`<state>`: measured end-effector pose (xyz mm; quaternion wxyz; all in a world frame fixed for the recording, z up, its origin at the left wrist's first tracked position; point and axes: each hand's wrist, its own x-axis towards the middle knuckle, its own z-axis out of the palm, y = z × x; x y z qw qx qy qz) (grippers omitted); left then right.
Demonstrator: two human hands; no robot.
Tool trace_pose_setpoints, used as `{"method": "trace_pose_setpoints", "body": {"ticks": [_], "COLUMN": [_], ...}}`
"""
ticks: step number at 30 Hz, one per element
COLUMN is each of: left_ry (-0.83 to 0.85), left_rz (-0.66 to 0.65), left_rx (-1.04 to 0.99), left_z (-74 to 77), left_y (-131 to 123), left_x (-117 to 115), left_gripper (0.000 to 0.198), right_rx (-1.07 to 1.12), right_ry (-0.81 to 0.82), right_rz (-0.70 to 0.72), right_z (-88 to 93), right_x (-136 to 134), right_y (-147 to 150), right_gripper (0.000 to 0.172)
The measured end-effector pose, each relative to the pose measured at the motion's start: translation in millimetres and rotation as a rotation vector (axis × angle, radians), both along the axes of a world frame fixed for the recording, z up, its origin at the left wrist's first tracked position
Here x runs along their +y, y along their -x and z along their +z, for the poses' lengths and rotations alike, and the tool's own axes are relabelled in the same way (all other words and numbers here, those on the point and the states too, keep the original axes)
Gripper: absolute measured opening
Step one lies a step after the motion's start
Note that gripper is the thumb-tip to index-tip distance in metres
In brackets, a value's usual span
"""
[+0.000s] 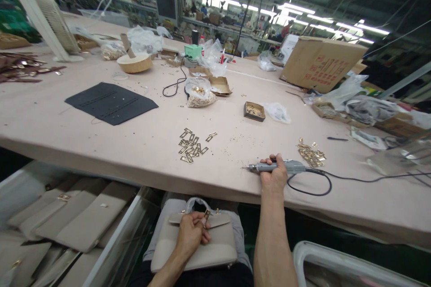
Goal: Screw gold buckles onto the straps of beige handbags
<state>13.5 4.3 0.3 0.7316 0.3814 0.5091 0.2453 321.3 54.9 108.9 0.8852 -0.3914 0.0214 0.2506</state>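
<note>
A beige handbag with a wrapped top handle lies on my lap. Over its flap, my left hand pinches a small gold metal plate between the fingers. At the table's front edge my right hand is wrapped round a grey electric screwdriver, its bit pointing left over the tabletop. A cable loops from the tool's rear. Ahead of my hands lies a loose pile of rectangular metal frames. To the right of the screwdriver is a heap of gold fittings.
A small box of gold parts and a plastic bag of hardware stand mid-table. Left lies a black sheet. A carton stands back right. A crate of beige bags is left of me, a white bin right.
</note>
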Motion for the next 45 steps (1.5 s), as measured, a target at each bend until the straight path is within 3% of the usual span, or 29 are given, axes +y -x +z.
{"method": "trace_pose_setpoints", "body": {"ticks": [13, 21, 30, 45], "left_ry": [0.018, 0.005, -0.003, -0.053], "left_rz": [0.001, 0.009, 0.000, -0.007], "left_rx": [-0.003, -0.007, -0.012, -0.015], "left_z": [-2.0, -1.7, 0.8, -8.9], "left_y": [-0.7, -0.7, 0.2, 2.0], "left_x": [0.3, -0.6, -1.8, -7.4], "left_gripper": [0.041, 0.040, 0.037, 0.045], "right_rx": [-0.118, -0.012, -0.066, 0.005], "right_ry": [0.065, 0.005, 0.037, -0.028], "right_rz": [0.031, 0.015, 0.023, 0.026], "right_z": [-2.6, -1.8, -0.3, 5.5], "right_x": [0.5, 0.9, 1.5, -1.1], "right_y": [-0.4, -0.2, 3.1, 4.5], "right_gripper": [0.036, 0.032, 0.035, 0.032]}}
